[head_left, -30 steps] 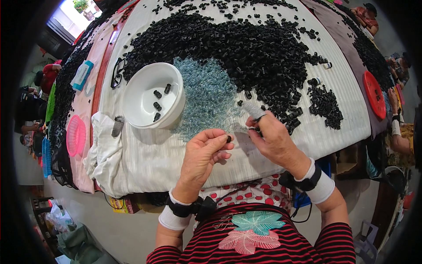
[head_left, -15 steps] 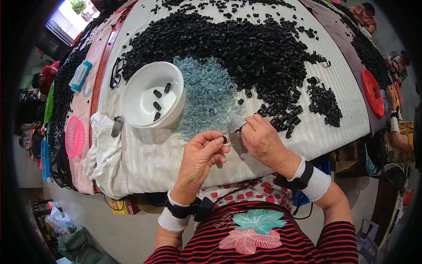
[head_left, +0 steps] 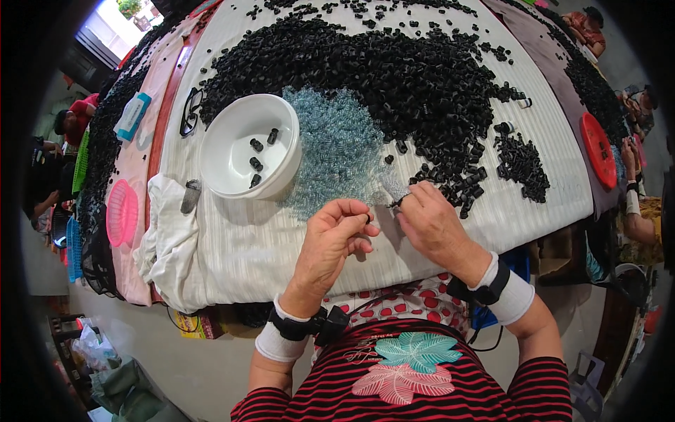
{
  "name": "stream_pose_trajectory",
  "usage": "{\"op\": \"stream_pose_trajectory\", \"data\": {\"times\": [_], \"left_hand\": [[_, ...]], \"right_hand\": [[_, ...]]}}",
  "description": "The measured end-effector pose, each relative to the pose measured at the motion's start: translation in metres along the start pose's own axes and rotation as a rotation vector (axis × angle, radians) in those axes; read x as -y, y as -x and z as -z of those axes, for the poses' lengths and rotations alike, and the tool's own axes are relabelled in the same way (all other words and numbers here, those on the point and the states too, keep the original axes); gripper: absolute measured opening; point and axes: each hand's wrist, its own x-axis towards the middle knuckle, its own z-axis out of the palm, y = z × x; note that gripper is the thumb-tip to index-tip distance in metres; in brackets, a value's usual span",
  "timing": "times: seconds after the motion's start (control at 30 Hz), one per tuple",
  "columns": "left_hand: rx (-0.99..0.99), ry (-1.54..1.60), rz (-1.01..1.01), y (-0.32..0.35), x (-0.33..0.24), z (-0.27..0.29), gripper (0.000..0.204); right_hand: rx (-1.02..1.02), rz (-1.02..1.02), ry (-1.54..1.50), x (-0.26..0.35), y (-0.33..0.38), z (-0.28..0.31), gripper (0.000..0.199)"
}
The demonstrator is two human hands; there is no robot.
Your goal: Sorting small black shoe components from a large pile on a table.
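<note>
Now right hand (head_left: 434,226) nearer black pile (head_left: 394,70).

Cloth-covered table (head_left: 267,246): black parts heap (head_left: 394,63), springs (head_left: 337,148), white bowl (head_left: 246,148).

Package: flat blue-and-white rectangular pack (head_left: 131,117), far left on pink cloth (head_left: 144,176), beside the eyeglasses (head_left: 190,111).
Signs, screens: none visible.

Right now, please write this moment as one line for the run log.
left hand: pinches small black part | right hand: on clear springs | white bowl: four black parts
</note>
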Motion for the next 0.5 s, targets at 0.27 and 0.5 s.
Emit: {"op": "stream_pose_trajectory", "data": {"times": [0.27,0.5], "left_hand": [[0.015,-0.053,0.033,0.003,0.002,0.007,0.009],[0.027,-0.089,0.026,0.001,0.001,0.003,0.013]], "right_hand": [[-0.041,0.010,0.023,0.006,-0.004,-0.007,0.011],[0.014,-0.001,0.071,0.000,0.004,-0.005,0.013]]}}
